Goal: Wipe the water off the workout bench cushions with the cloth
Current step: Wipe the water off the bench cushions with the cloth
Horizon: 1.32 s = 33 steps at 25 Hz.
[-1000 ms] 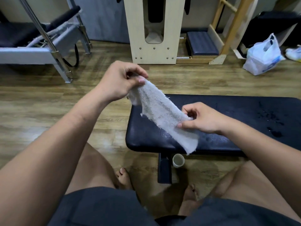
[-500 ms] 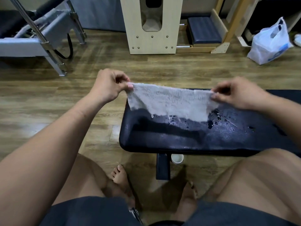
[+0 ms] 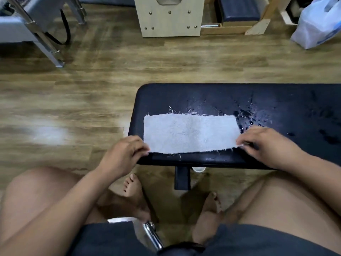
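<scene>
A pale grey frayed cloth (image 3: 190, 133) lies spread flat on the near left part of the black bench cushion (image 3: 276, 100). My left hand (image 3: 123, 154) pinches the cloth's near left corner at the cushion's edge. My right hand (image 3: 263, 143) pinches the near right corner. Water drops and wet patches (image 3: 247, 115) glisten on the cushion just right of the cloth and further right.
The bench's black leg (image 3: 182, 178) and a small white cup (image 3: 198, 169) stand under the cushion, near my bare feet. On the wooden floor beyond are a wooden box unit (image 3: 169, 17), a metal frame (image 3: 46, 39) at left and a white plastic bag (image 3: 317, 24) at right.
The cloth, first bunched then held stretched in the air between both hands, has come down and now lies flat on the cushion. Both hands moved down toward the near edge.
</scene>
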Available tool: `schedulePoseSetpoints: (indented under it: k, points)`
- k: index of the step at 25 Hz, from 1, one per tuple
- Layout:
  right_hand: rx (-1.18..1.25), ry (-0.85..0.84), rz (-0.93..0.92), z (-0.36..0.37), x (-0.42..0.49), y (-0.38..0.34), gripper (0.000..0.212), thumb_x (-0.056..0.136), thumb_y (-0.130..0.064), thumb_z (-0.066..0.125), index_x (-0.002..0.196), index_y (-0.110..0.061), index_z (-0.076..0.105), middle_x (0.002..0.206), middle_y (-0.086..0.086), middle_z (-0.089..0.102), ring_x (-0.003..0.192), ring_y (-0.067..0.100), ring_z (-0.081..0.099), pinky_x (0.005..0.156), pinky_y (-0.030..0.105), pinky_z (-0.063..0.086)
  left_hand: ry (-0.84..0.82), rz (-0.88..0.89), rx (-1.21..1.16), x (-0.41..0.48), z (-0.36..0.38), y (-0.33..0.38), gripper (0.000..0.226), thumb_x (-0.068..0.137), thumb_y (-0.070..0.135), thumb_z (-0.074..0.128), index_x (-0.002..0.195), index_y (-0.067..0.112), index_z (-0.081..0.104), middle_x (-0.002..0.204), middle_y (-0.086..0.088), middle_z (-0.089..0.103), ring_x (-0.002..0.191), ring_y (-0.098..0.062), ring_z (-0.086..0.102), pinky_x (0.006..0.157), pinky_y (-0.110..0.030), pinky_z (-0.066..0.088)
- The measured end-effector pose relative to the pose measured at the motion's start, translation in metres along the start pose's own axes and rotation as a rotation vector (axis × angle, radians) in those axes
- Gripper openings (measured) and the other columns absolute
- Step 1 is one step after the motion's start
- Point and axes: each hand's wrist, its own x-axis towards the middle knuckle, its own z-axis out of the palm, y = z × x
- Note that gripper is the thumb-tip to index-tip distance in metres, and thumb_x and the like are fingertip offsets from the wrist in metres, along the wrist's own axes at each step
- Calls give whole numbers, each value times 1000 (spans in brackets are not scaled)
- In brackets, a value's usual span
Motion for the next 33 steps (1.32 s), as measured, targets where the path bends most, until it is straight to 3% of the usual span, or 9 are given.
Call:
schedulePoseSetpoints:
  k: [3, 8, 15, 19, 21, 25, 28, 31, 33]
  points:
    - [100, 64, 170, -15, 9, -3, 8, 83, -16, 71, 86, -23, 70, 75, -5, 68, 72, 18, 63, 67, 29, 45, 64, -67, -69, 13, -11, 3, 13, 84, 22, 62, 84, 12, 70, 77, 4, 65, 71, 8, 52, 66, -7, 36]
    - [212, 125, 413, -27, 65, 7, 2, 84, -19, 72, 84, -20, 70, 72, -4, 68, 73, 16, 62, 68, 20, 38, 174, -339, -139, 82, -20, -7, 5, 89, 16, 66, 88, 15, 71, 76, 4, 66, 69, -9, 55, 63, -10, 38]
    - [163, 53, 619, -18, 83, 19, 18, 72, -33, 80, 70, -24, 64, 72, -5, 68, 80, 17, 63, 75, 26, 46, 107, -442, -28, 105, -15, -21, 9, 81, 29, 72, 79, 31, 63, 76, 10, 63, 81, -19, 61, 78, -38, 53]
    - [176, 0, 729, -13, 79, 3, 15, 71, -29, 78, 76, -21, 67, 79, 3, 66, 86, 21, 56, 71, 24, 39, 272, -224, 213, 89, -1, 28, 15, 84, 27, 63, 97, 19, 63, 95, -4, 61, 91, -29, 58, 80, -42, 47]
    - [150, -83, 741, -17, 73, -6, 18, 72, -25, 74, 65, -16, 61, 67, 5, 61, 73, 22, 53, 59, 25, 36, 168, -157, 359, 69, 23, 66, 26, 87, 37, 56, 103, 17, 62, 100, -5, 62, 95, -31, 58, 80, -43, 43]
    - [125, -278, 812, -22, 48, -27, 31, 69, -26, 73, 53, -12, 50, 50, 4, 45, 51, 21, 42, 46, 25, 28, 44, -277, 489, 71, 40, 84, 43, 94, 52, 38, 110, 17, 58, 107, -3, 61, 102, -29, 55, 92, -45, 36]
    - [185, -192, 840, 6, 21, -67, 35, 69, -27, 72, 49, -9, 50, 47, 4, 46, 50, 19, 46, 42, 21, 29, -42, -289, 515, 99, 36, 80, 50, 97, 53, 28, 123, 19, 54, 119, -4, 58, 112, -28, 53, 112, -52, 19]
    - [295, -72, 864, 26, 8, -97, 42, 69, -28, 70, 46, -9, 42, 46, 2, 43, 55, 22, 47, 48, 25, 34, -95, -286, 488, 121, 38, 79, 53, 97, 53, 25, 132, 19, 45, 130, -3, 51, 124, -26, 46, 113, -61, 8]
    - [338, -2, 858, 32, 16, -104, 37, 69, -28, 69, 49, -6, 47, 48, 4, 47, 58, 24, 51, 51, 28, 36, -182, -258, 434, 133, 37, 68, 59, 97, 55, 25, 145, 20, 30, 148, -4, 36, 141, -24, 27, 112, -65, 0]
